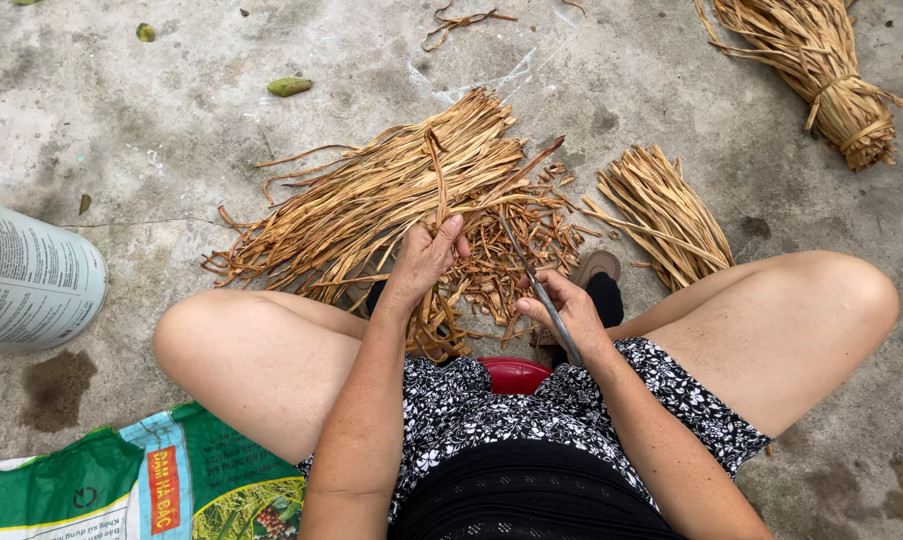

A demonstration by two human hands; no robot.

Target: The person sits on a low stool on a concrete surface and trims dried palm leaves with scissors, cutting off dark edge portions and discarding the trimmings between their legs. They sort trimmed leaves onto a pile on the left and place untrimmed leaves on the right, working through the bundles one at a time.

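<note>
My left hand (424, 258) grips a few dry golden-brown plant strips (440, 175) that rise from its fist toward the far side. My right hand (564, 312) holds a thin grey metal blade (528, 268), whose tip points up and left toward those strips. A large loose pile of the same dry strips (372, 205) lies on the concrete just beyond my hands. Short cut scraps (502, 255) lie heaped between my knees. I sit low with both knees spread wide.
A neat small bundle of strips (665, 213) lies right of the pile, and a tied bundle (822, 65) sits at the top right. A red stool edge (514, 374) shows under me. A white printed sack (27, 280) and a green bag (122, 485) lie at left.
</note>
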